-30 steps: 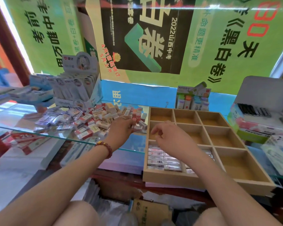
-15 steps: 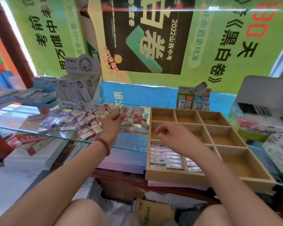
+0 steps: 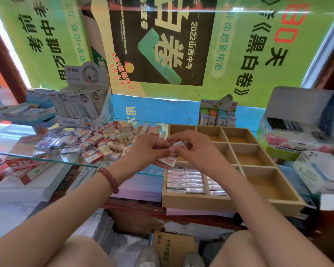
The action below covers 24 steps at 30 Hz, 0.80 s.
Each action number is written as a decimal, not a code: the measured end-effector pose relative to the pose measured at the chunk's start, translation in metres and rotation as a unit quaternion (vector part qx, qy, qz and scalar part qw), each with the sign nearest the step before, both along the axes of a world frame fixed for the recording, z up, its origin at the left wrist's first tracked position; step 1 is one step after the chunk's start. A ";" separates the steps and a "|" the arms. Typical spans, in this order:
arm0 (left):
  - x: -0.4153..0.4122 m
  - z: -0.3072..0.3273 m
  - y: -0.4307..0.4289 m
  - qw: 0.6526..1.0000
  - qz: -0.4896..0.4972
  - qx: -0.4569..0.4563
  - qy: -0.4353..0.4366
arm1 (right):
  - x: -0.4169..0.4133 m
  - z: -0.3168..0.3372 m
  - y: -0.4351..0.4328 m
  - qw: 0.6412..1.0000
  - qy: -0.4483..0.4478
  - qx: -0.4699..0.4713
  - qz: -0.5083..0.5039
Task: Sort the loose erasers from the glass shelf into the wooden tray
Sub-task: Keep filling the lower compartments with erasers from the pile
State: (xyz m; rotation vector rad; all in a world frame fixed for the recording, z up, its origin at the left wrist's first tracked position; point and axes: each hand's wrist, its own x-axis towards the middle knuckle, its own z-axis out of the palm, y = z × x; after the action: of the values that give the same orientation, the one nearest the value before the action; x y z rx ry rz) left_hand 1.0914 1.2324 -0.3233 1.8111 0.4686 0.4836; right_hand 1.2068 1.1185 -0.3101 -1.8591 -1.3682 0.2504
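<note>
Since the earlier frames the left hand (image 3: 146, 151) has come off the pile and met the right hand (image 3: 193, 149) over the wooden tray's (image 3: 229, 206) left edge. Both sets of fingers pinch small wrapped erasers (image 3: 171, 159), passing them across. Loose erasers (image 3: 96, 143) crowd the glass shelf (image 3: 12, 151). Best squared up, label upward, then laid beside the filled front-left rows (image 3: 183, 182).
</note>
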 end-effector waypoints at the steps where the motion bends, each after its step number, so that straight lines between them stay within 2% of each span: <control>1: 0.000 -0.002 -0.002 1.000 -0.003 -0.013 0.010 | 0.002 0.000 -0.003 1.000 -0.008 -0.011 -0.003; 3: 0.000 -0.004 -0.005 0.998 -0.014 -0.049 0.039 | 0.007 -0.001 -0.009 1.000 0.008 -0.019 -0.007; 7: 0.010 -0.005 -0.011 0.983 -0.004 -0.180 0.027 | 0.018 0.000 -0.026 0.985 0.173 0.026 -0.003; 10: 0.020 0.002 -0.023 0.969 -0.037 -0.243 -0.007 | 0.024 -0.003 -0.040 0.987 0.155 0.031 0.032; 11: 0.024 0.004 -0.028 0.974 -0.061 -0.220 -0.011 | 0.025 -0.004 -0.045 0.989 0.144 0.024 0.036; 14: 0.038 0.005 -0.042 0.995 -0.082 -0.047 0.003 | 0.032 -0.007 -0.059 0.990 0.139 0.020 0.008; 18: 0.060 0.009 -0.061 0.995 -0.098 0.001 -0.028 | 0.049 -0.007 -0.084 0.989 0.142 0.028 -0.015; 22: 0.082 0.010 -0.087 0.993 -0.105 0.055 -0.009 | 0.063 -0.006 -0.110 0.998 0.046 -0.004 -0.030; 24: 0.093 0.007 -0.098 0.991 -0.115 0.073 -0.006 | 0.071 -0.008 -0.119 0.997 0.030 -0.010 -0.067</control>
State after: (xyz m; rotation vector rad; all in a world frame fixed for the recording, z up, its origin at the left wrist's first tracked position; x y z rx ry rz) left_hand 1.1839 1.1346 -0.3160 1.9736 0.2154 0.3755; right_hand 1.2776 0.9992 -0.3186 -1.9351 -1.1994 0.2515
